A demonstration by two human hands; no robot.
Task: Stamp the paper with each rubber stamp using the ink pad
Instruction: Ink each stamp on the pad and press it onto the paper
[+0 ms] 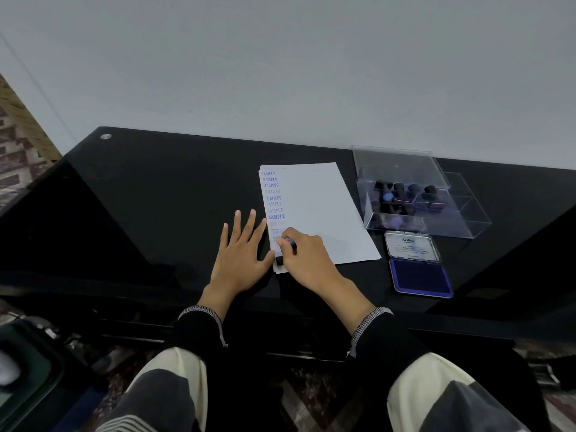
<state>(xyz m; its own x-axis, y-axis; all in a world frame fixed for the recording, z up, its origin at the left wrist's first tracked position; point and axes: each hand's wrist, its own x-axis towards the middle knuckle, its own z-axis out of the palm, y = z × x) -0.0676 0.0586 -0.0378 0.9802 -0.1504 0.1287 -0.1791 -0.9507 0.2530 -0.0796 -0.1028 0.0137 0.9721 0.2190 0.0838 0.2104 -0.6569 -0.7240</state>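
Head view: right hand (307, 254) fingers grip a rubber stamp (285, 251) on the paper (324, 210); left hand (240, 254) fingers spread wide, flat beside it; ink pad (420, 275) right of both.

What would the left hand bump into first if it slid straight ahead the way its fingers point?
Probably the paper. The left hand lies flat, fingers aimed forward and slightly right, and its nearest fingertips seem already at the sheet's stamped left edge.

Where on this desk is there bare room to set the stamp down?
Bare desk stretches left of the left hand, and a strip lies between the paper and ink pad. Crowded: the clear stamp box behind the pad, and the paper's near corner where the right hand holds the stamp.
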